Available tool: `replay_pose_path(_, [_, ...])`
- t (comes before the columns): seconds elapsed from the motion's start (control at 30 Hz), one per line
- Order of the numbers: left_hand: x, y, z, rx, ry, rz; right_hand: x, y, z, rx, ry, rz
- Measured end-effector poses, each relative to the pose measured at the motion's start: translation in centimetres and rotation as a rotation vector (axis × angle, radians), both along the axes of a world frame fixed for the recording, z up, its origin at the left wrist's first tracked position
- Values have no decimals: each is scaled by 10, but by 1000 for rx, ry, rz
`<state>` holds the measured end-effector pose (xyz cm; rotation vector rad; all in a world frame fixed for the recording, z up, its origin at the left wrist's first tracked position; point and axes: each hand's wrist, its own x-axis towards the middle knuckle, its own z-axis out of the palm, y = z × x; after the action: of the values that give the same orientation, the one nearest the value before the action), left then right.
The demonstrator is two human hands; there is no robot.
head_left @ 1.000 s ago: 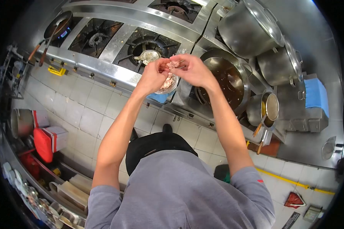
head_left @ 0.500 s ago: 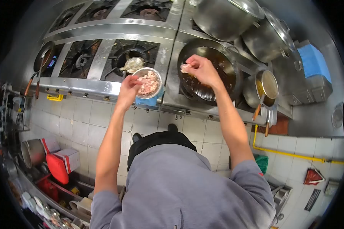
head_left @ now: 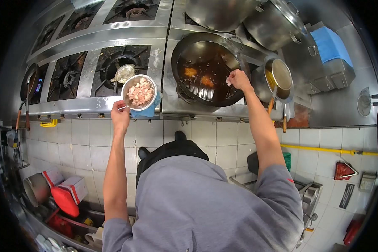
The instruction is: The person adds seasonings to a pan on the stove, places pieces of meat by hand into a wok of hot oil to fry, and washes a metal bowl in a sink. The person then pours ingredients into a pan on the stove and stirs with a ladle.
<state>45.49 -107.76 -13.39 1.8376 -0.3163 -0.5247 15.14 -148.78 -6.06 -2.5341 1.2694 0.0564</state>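
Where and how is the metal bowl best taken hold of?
Perhaps best by the rim of the metal bowl, pinched at its left, coming from the person's side: it opens upward near the front edge of the stove, and pink pieces fill its middle.

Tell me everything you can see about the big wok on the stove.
The wok is wide, round and dark, metal by its look, with a loop handle at the picture's upper right. It sits open side up on the stove. Inside is brown liquid with shiny highlights, two golden-brown pieces and scattered pale specks. The right hand is over its right side, pinching a small pale piece; whether the hand touches the wok isn't clear.
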Motion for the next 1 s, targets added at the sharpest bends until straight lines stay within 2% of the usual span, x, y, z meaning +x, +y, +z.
replay_pose_path(0.1, [-1, 0, 3, 18, -30, 33, 1, 3, 7, -37, 48, -17])
replay_pose_path(0.17, [-3, 0, 5, -1, -36, 94, 12, 9, 20, -219, 15, -40])
replay_pose_path(0.23, [1, 0, -10, -31, 55, 87, 43, 49, 59, -196, -130, 96])
replay_pose_path(0.3, [3, 0, -14, -74, 133, 88, 81, 92, 72, -56, -345, 235])
replay_pose_path(0.33, [0, -2, -11, -108, 197, 86, 102, 119, 71, 38, -455, 309])
replay_pose_path(0.4, [0, -4, -8, -119, 230, 104, 140, 172, 59, 28, -421, 565])
replay_pose_path(0.53, [6, -9, -17, -153, 313, 130, 205, 233, -16, -64, -289, 687])
replay_pose_path(0.63, [5, -11, -11, -152, 321, 124, 231, 241, -57, -112, -246, 615])
replay_pose_path(0.77, [8, -11, -18, -97, 300, 84, 234, 232, -30, 46, -225, 477])
replay_pose_path(0.87, [11, -10, -18, -78, 291, 58, 233, 222, -5, 28, -404, 410])
replay_pose_path(0.97, [11, -10, -17, -105, 300, 58, 237, 216, 16, 410, -507, 336])
replay_pose_path(1.0, [11, -10, -19, -123, 300, 55, 242, 216, 10, 410, -502, 338])
